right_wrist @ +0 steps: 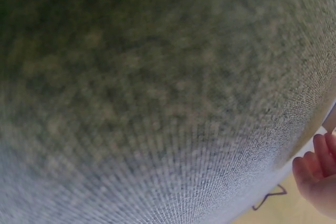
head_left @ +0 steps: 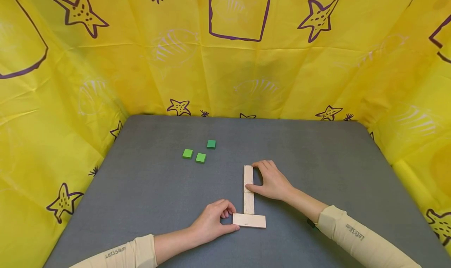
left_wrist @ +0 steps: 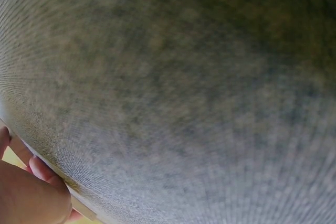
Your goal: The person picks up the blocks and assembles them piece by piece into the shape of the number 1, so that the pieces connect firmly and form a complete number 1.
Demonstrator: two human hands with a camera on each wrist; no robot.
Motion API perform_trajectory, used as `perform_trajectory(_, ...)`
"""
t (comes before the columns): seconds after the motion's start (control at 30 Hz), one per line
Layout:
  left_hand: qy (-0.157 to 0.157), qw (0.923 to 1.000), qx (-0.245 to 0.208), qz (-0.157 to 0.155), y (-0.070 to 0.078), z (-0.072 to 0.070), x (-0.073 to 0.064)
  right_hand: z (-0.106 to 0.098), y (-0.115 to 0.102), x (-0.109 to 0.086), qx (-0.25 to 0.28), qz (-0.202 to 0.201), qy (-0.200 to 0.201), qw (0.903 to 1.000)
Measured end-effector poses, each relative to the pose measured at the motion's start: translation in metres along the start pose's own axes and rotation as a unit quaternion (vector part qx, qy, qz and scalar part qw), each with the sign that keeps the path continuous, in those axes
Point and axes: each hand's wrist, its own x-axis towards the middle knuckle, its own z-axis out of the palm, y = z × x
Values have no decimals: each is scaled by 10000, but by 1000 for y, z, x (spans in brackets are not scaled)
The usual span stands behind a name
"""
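Note:
Three flat, pale wooden blocks lie on the grey table in an upside-down T. The crosswise block (head_left: 249,220) forms the base, nearest the person. Above its middle stand two lengthwise blocks end to end: a lower block (head_left: 249,203) and an upper block (head_left: 248,177). My left hand (head_left: 211,221) pinches the left end of the crosswise block, thumb at the near corner and index finger at the far one. With my right hand (head_left: 273,182) I hold the upper block, the thumb on its lower part and fingertips at its far right corner. Both wrist views show only parts of the hands, at the edge.
Three small green square blocks lie farther back and left: one darker green block (head_left: 211,144) and two lighter ones, a left block (head_left: 188,153) and a right block (head_left: 201,158). A yellow patterned cloth (head_left: 225,72) rises around the grey table (head_left: 148,174) at the back and sides.

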Motion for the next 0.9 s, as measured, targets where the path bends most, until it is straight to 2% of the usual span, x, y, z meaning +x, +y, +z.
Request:
perform_trajectory(0.6,-84,9999,-114,54,-2,-1,0,-1,-1,0,80,221,-93,9997)
perform_trajectory(0.9,-127,9998,-158,9,-1,-2,0,-2,-2,1,129,194,-26,9997)
